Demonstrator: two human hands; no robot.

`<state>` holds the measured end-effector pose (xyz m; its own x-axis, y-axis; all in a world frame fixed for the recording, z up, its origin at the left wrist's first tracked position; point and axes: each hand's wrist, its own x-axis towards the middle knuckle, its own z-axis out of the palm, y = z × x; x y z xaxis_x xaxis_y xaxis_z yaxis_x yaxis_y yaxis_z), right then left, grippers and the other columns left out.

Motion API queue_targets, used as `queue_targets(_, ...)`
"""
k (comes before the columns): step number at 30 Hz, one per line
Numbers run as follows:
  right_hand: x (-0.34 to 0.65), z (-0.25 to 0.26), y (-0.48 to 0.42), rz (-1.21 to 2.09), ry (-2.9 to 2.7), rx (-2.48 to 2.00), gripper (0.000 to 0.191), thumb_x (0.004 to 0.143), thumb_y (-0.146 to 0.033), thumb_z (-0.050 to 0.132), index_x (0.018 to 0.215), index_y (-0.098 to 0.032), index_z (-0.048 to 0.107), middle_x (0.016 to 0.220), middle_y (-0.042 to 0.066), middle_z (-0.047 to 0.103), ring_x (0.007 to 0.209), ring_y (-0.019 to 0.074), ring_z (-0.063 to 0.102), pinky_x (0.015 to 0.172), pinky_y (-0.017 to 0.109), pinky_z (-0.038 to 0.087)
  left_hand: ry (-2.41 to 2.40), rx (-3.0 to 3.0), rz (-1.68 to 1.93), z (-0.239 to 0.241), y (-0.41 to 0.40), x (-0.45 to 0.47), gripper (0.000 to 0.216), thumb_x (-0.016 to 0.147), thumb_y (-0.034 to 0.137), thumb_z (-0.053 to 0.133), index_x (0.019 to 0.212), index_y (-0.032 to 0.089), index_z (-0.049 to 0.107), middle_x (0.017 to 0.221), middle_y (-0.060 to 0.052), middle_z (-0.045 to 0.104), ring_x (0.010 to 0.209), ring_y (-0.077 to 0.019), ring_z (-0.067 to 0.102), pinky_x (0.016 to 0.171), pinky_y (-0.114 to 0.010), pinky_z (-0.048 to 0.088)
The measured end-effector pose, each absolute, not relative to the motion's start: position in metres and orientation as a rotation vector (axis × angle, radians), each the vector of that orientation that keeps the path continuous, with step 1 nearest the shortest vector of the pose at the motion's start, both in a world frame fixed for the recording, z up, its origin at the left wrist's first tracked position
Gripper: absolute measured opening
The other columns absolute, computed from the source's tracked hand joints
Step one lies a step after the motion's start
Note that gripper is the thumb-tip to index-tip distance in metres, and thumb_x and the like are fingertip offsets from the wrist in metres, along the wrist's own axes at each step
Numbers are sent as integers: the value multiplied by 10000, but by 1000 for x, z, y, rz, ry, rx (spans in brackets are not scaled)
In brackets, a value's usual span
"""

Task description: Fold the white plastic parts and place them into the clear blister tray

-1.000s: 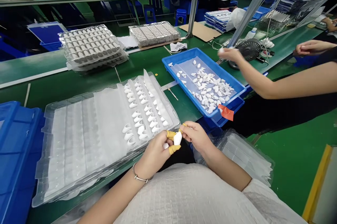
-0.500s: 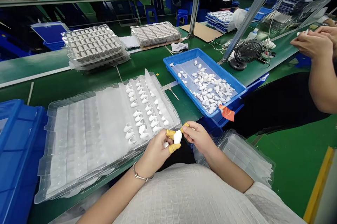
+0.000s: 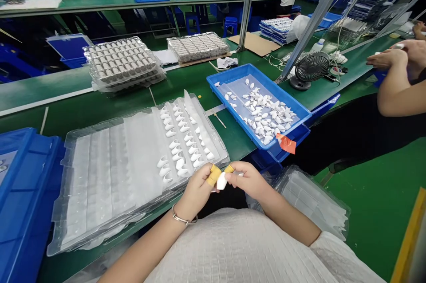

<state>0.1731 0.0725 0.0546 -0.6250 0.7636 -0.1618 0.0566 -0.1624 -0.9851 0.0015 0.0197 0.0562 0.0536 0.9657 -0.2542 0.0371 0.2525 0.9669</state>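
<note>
A small white shell-shaped piece [image 3: 222, 182] is pinched between both hands, just above my lap. My left hand [image 3: 198, 187], with yellow finger cots, is closed on its left side. My right hand [image 3: 249, 180] grips the piece from the right, thumb on its face and a yellow-cotted finger at its top. Another bit of white shows by the right fingers, too small to name. Left of the hands lies a clear plastic tray [image 3: 133, 205], where similar white pieces [image 3: 178, 154] sit in rows on thin white sheets.
Ahead to the right, a blue bin [image 3: 229, 110] holds many loose white pieces and an orange tag [image 3: 285, 143]. Filled trays [image 3: 123, 61] stand behind. A black fan [image 3: 311, 69] and metal post [image 3: 299, 43] stand beyond. A co-worker's arms [image 3: 396, 83] are at right.
The white piece has turned and tilted between my fingers. My right hand has come in closer, its thumb now on the piece. The view has shifted slightly.
</note>
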Motion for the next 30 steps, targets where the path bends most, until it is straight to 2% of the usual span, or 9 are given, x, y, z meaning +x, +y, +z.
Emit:
queue_targets(5, 174, 44, 72, 2029, -1317, -957, 303, 761, -456, 698, 740, -163, 625, 624, -16, 543, 524, 86, 446, 484, 213, 314, 1376, 951, 1059, 50, 23, 2, 324, 892, 491, 539, 759, 198, 506, 576, 44, 565, 512, -116, 499, 507, -225, 356)
queue_targets(11, 177, 36, 75, 2040, -1175, -936, 326, 732, -470, 735, 752, -159, 641, 627, -13, 542, 513, 80, 423, 476, 218, 300, 1261, 871, 982, 53, 21, 3, 327, 901, 515, 523, 879, 191, 559, 514, 42, 548, 483, -118, 472, 499, -217, 342)
queue_targets(16, 175, 34, 76, 2008, -1135, -862, 286, 760, -437, 724, 760, -161, 646, 589, -36, 482, 495, 71, 352, 483, 227, 271, 981, 770, 921, 60, 18, 5, 306, 831, 445, 650, 979, 182, 601, 665, 21, 566, 493, -84, 466, 497, -218, 347)
queue_targets(20, 174, 32, 76, 1956, -1134, -863, 270, 780, -431, 706, 757, -170, 640, 577, -44, 441, 504, 76, 333, 495, 234, 266, 874, 664, 971, 62, 16, 6, 420, 742, 408, 751, 1062, 191, 588, 702, 35, 528, 480, -55, 429, 478, -206, 328)
queue_targets(25, 173, 30, 76, 1913, -1183, -849, 244, 806, -416, 685, 788, -176, 643, 680, -26, 468, 532, 77, 361, 503, 232, 294, 955, 779, 976, 60, 18, 6, 418, 746, 416, 740, 1052, 206, 547, 786, 27, 530, 508, -56, 426, 477, -207, 342)
queue_targets(27, 174, 35, 77, 1813, -1244, -923, 215, 818, -397, 671, 899, -200, 648, 705, -30, 474, 549, 85, 390, 520, 231, 326, 1087, 897, 975, 60, 19, 6, 354, 774, 369, 707, 1038, 207, 537, 802, 26, 515, 563, -78, 449, 514, -220, 387)
queue_targets(30, 176, 49, 76, 1466, -1510, -983, 183, 840, -311, 643, 1001, -224, 653, 747, -19, 499, 670, 121, 479, 630, 255, 398, 1298, 1130, 939, 63, 20, 3, 279, 817, 290, 641, 1063, 206, 541, 807, 24, 512, 631, -102, 462, 599, -252, 422)
